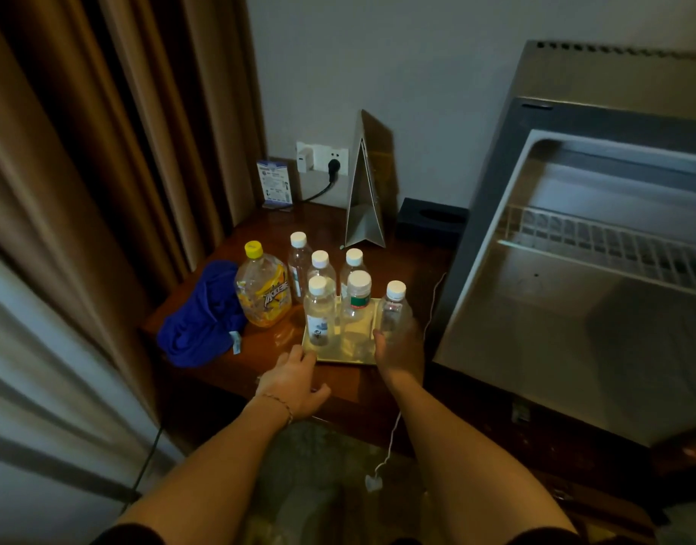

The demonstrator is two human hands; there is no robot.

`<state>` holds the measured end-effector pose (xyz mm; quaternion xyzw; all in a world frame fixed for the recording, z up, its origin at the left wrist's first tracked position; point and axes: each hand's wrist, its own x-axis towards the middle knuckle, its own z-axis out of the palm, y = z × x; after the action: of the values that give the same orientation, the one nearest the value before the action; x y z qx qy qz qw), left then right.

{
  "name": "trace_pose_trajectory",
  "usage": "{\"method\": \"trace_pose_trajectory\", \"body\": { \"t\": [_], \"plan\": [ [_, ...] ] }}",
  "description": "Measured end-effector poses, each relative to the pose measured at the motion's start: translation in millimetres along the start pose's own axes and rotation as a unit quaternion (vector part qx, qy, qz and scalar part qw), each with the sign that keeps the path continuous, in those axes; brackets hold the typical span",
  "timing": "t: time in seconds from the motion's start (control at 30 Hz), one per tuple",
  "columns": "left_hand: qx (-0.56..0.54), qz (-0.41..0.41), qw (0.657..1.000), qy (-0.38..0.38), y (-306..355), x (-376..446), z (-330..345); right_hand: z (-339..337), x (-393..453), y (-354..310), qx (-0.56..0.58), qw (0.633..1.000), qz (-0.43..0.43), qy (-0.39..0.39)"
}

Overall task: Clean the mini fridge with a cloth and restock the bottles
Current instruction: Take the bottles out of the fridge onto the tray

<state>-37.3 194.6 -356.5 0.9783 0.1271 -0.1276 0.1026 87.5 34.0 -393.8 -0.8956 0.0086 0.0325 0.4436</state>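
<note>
Both forearms are reaching forward over the tabletop's near edge. Left hand point(295, 377) is resting with fingers relaxed and spread, fingertips touching the near left corner of a pale tray point(338, 357). Right hand point(397, 348) is gripping a clear white-capped bottle point(394, 308) at the tray's right edge. Two clear bottles are standing in the tray; three more are standing behind it. A yellow-capped drink bottle point(263, 291) is sitting left of them, touching a crumpled blue cloth point(204, 316) at the tabletop's left edge. To the right, the mini fridge point(582, 277) is standing open, its wire shelf point(614, 238) holding nothing.
</note>
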Motion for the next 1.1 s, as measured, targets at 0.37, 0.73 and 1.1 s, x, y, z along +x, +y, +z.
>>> {"method": "trace_pose_trajectory", "body": {
  "t": [0.37, 0.73, 1.1],
  "plan": [
    [0.003, -0.032, 0.999, -0.007, 13, -11, -25, -21, -5, -17, -0.029, 0.999, 0.006, -0.035],
    [0.011, -0.018, 1.000, -0.006, 26, -39, -62, -67, -38, -46, -0.077, 0.990, 0.050, -0.104],
    [-0.014, 0.044, 0.998, 0.031, 67, -79, -106, -161, -96, -73, -0.150, 0.985, -0.016, -0.089]
  ]
}}
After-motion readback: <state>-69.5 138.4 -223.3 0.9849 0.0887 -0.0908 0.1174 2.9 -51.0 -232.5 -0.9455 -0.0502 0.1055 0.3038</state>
